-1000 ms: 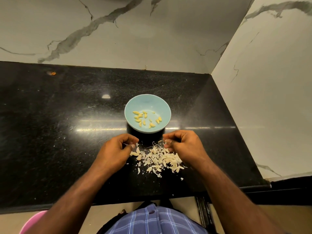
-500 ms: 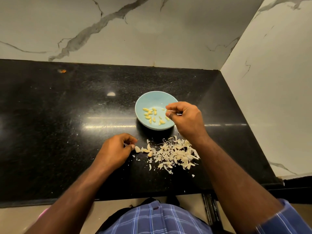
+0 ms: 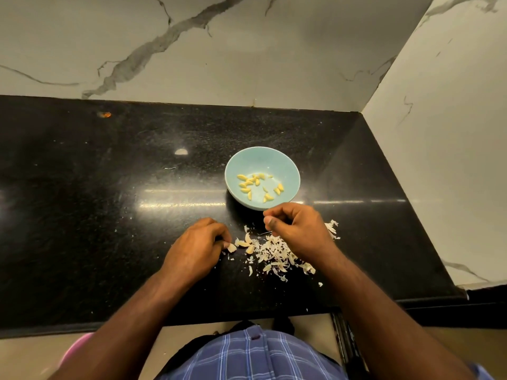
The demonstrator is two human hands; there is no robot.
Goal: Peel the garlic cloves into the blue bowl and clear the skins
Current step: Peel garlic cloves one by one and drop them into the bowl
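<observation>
The blue bowl (image 3: 286,168) stands on the black counter (image 3: 109,215) and holds several peeled yellow cloves (image 3: 248,183). Just in front of it lies a heap of white garlic skins (image 3: 277,255), with a few unpeeled cloves (image 3: 242,243) at its left edge. My left hand (image 3: 196,244) rests on the counter with curled fingers and pinches the leftmost clove (image 3: 232,248) at its fingertips. My right hand (image 3: 297,229) hovers over the heap's far side, close to the bowl's near rim. Its fingers are curled, thumb against forefinger, and I see nothing held in them.
Marble walls close the counter at the back (image 3: 247,64) and on the right (image 3: 439,160). A small orange speck (image 3: 104,114) lies far back left. A pink object (image 3: 78,351) shows below the counter's front edge at lower left.
My right hand went from the heap to above the bowl, then came back down to the heap's far side. My left hand stayed by the unpeeled cloves and now touches one.
</observation>
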